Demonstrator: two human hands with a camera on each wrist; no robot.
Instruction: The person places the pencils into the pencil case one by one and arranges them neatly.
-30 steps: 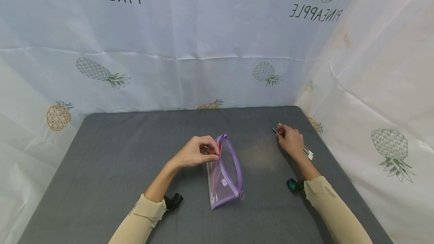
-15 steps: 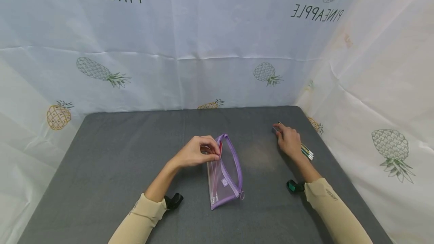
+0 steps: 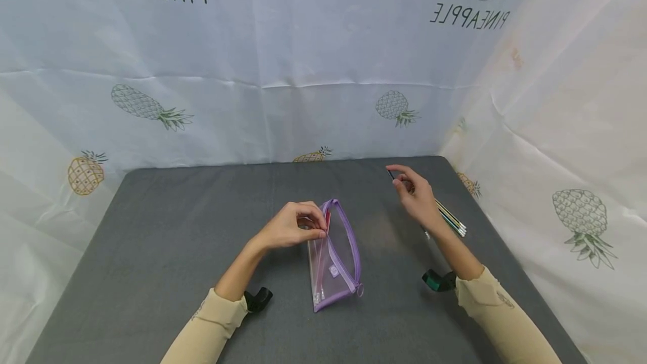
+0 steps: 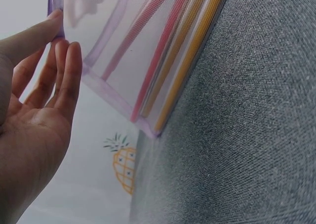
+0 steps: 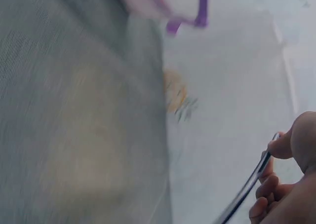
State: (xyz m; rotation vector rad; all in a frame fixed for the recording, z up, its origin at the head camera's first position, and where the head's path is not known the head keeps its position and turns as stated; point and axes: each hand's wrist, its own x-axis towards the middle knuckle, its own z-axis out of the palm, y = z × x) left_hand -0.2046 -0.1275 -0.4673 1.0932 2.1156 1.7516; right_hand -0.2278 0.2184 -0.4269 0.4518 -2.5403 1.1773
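My left hand [image 3: 290,228] pinches the rim of a see-through mesh pencil pouch [image 3: 340,288] with purple edging, its zipped mouth spread wide. In the left wrist view, red pencils [image 4: 160,61] and yellow pencils [image 4: 190,61] lie inside the pouch, behind the mesh. My right hand [image 3: 418,201] is raised over the far right of the table, holding a dark pencil [image 5: 246,185] between thumb and fingers. One end of this pencil sticks out past the fingertips, and the other shows below the hand.
Several pencils [image 3: 452,221] lie together on the grey table [image 3: 202,223] at the right, partly behind my right hand. A white curtain [image 3: 313,44] printed with pineapples hangs along the back and sides. A wrist camera [image 3: 438,281] sits under my right sleeve.
My right hand has lifted from the pencil pile and moved left and away from me, bringing one dark pencil with it. My left hand and the pouch have stayed put.
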